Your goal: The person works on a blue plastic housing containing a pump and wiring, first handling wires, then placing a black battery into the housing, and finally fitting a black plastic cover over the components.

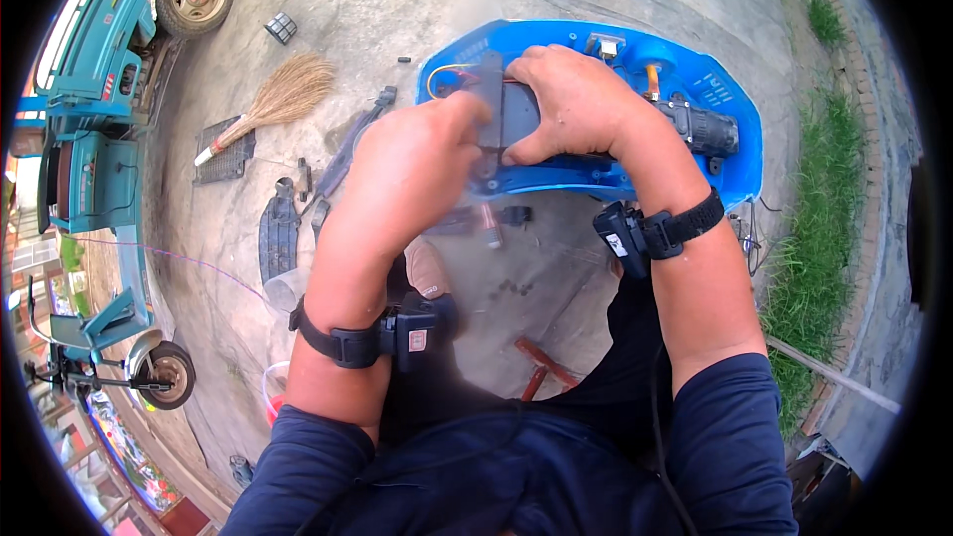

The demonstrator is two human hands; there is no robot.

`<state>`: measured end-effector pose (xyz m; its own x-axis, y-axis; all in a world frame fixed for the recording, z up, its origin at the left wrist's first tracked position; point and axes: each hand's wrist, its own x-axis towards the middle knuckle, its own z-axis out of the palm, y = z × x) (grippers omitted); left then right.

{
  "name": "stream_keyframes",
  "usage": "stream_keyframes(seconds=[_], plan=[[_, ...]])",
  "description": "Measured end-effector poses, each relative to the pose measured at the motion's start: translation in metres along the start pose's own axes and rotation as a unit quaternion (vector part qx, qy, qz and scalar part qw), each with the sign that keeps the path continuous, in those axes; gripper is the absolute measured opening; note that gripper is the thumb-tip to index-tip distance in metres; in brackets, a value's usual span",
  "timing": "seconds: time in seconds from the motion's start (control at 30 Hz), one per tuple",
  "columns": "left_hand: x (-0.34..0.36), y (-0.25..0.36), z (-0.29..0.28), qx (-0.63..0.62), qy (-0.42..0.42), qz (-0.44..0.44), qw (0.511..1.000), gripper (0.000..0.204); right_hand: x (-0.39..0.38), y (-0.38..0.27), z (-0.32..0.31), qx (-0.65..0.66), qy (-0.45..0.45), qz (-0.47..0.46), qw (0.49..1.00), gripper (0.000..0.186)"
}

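Both hands are gripping now: left hand (422,154) and right hand (571,99) closing around a dark boxy part (514,111) inside the blue shell (715,89), far centre. It's looking rigid, fairly hefty; side edges are offering the best hold.

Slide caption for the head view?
Both hands, left hand and right hand, grip a dark part inside a blue shell.

Straw broom (278,99) on concrete, teal truck (99,69) – grass verge (814,238) – red bucket (273,392)

Bare concrete (556,10) beyond blue shell (740,124) open; broom (273,99) and black panels (278,233) clutter left side.
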<state>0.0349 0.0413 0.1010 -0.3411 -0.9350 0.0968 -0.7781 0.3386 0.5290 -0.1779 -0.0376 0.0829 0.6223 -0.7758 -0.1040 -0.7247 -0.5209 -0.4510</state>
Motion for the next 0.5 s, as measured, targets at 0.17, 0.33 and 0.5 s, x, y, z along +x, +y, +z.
stream_keyframes(seconds=[0.17,0.33,0.5], plan=[[0.0018,-0.0032,-0.0021,0.036,0.033,0.074,0.996,0.019,-0.0027,-0.0018,-0.0014,0.003,0.008,0.003,1.000,0.067],[0.0031,-0.0053,-0.0060,0.037,0.038,0.105,0.993,0.013,-0.0034,-0.0028,-0.0010,0.004,0.006,-0.003,1.000,0.069],[0.0030,-0.0076,0.0012,0.042,0.043,0.092,0.994,0.011,-0.0033,-0.0027,0.0001,-0.003,0.006,-0.003,1.000,0.069]])
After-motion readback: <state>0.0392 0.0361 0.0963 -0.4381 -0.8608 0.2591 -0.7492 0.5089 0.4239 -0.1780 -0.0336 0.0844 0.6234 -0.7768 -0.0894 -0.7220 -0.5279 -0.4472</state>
